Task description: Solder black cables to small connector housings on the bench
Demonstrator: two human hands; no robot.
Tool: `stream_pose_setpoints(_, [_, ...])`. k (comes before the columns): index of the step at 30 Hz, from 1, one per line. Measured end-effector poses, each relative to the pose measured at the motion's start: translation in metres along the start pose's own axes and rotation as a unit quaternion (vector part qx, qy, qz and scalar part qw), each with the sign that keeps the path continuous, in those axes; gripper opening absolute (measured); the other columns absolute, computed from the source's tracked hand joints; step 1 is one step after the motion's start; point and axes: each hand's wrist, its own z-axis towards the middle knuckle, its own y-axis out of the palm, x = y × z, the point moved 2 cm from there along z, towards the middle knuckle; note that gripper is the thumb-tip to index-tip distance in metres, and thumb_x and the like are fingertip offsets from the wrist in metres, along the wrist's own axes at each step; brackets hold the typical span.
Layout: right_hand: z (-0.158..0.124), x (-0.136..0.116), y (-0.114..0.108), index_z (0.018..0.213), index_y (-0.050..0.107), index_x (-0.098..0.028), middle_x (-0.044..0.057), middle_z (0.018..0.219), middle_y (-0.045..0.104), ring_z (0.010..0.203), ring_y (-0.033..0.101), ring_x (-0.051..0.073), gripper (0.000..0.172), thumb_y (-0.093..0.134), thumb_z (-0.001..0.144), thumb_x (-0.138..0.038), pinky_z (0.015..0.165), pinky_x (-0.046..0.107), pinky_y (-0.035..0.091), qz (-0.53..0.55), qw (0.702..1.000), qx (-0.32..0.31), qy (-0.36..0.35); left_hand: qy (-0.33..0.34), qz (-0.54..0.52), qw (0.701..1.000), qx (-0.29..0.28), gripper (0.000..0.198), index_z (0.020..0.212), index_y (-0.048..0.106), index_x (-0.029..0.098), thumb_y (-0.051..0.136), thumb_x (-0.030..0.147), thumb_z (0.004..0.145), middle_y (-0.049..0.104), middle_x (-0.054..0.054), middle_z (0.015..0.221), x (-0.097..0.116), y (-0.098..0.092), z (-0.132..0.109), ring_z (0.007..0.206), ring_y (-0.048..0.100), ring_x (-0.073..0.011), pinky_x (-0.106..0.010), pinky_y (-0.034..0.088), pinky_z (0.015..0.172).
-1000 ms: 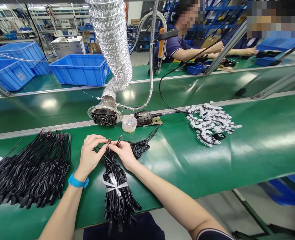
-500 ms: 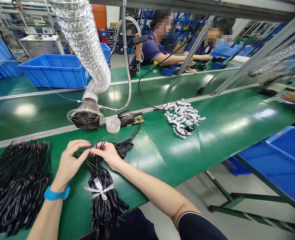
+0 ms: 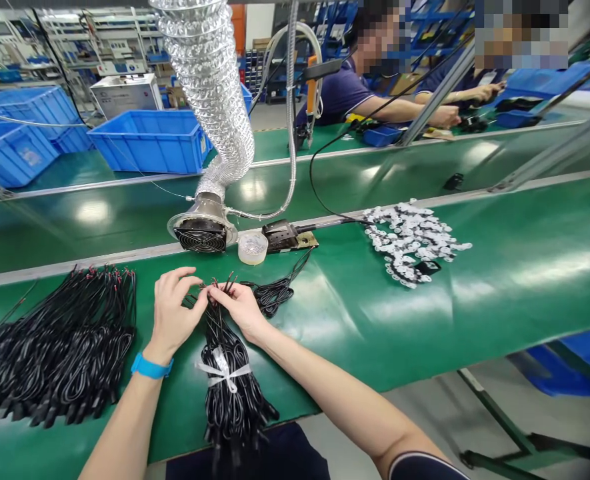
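The tied bundle of black cables (image 3: pixel 235 407) lies on the desk (image 3: pixel 345 363) at its near edge, its plug ends reaching past that edge, a knotted white tie (image 3: pixel 231 383) around its middle. The thin wire ends (image 3: pixel 231 279) point toward the far edge, and both hands meet there. The left hand (image 3: pixel 175 310) pinches at the ends between thumb and forefinger, its other fingers raised and loosely curled; the right hand (image 3: pixel 242 310) pinches the wires just beside it. Which strand each grips is too small to tell.

Over the last second the view swings aside and back, but the bundle keeps its place, the tie is still on and the fingertips stay on the wires — so the handling seems to be at the same stage.

Just beyond the right hand lies a smaller coil of black cable (image 3: pixel 275 293). A larger pile of cables (image 3: pixel 69 353) covers the desk's left part. Along the far edge stand a round fan (image 3: pixel 201 236) and a pale tub (image 3: pixel 252 253); farther right lies a heap of white pieces (image 3: pixel 415 233).
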Motion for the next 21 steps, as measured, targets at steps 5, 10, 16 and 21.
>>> stream_pose_setpoints(5, [-0.0008, 0.0018, -0.0006, 0.082, 0.077, -0.02, 0.004, 0.091, 0.073, 0.093, 0.06, 0.021, 0.024, 0.075, 0.079, -0.043, 0.092, 0.034, 0.044, -0.039, 0.999, -0.001, -0.028, 0.039, -0.009, 0.999, -0.006, 0.015, 0.105, 0.071, 0.026, 0.067, 0.025, 0.091, 0.071, -0.006, 0.112, 0.0048, 0.0029, -0.0015, 0.107, 0.062, -0.0243, -0.042, 0.044, 0.093])
stream_pose_setpoints(10, [-0.0008, 0.0036, -0.0003, 0.068, 0.068, -0.02, 0.002, 0.088, 0.066, 0.093, 0.056, 0.019, 0.022, 0.07, 0.079, -0.038, 0.093, 0.032, 0.041, -0.053, 0.998, -0.005, -0.043, 0.044, -0.019, 0.999, -0.009, 0.014, 0.105, 0.072, 0.027, 0.065, 0.024, 0.093, 0.071, -0.005, 0.112, 0.0041, 0.0041, -0.003, 0.106, 0.062, -0.0239, -0.042, 0.044, 0.093])
stream_pose_setpoints(16, [-0.0012, 0.0033, 0.0008, 0.063, 0.06, -0.02, 0.0, 0.084, 0.06, 0.087, 0.052, 0.018, 0.026, 0.067, 0.081, -0.038, 0.09, 0.031, 0.041, -0.062, 0.997, -0.017, -0.048, 0.025, -0.029, 0.999, -0.016, 0.012, 0.101, 0.073, 0.027, 0.065, 0.025, 0.093, 0.072, -0.005, 0.112, 0.0009, 0.0064, -0.0049, 0.107, 0.062, -0.0238, -0.043, 0.044, 0.094])
stream_pose_setpoints(21, [0.0, 0.0044, -0.0001, 0.064, 0.063, -0.02, 0.001, 0.087, 0.062, 0.092, 0.054, 0.019, 0.027, 0.066, 0.083, -0.039, 0.093, 0.032, 0.041, -0.067, 0.996, -0.032, -0.047, -0.004, -0.057, 0.998, 0.009, 0.006, 0.089, 0.072, 0.025, 0.066, 0.024, 0.091, 0.073, -0.005, 0.102, 0.0056, 0.0059, -0.0048, 0.1, 0.064, -0.0227, -0.042, 0.045, 0.091])
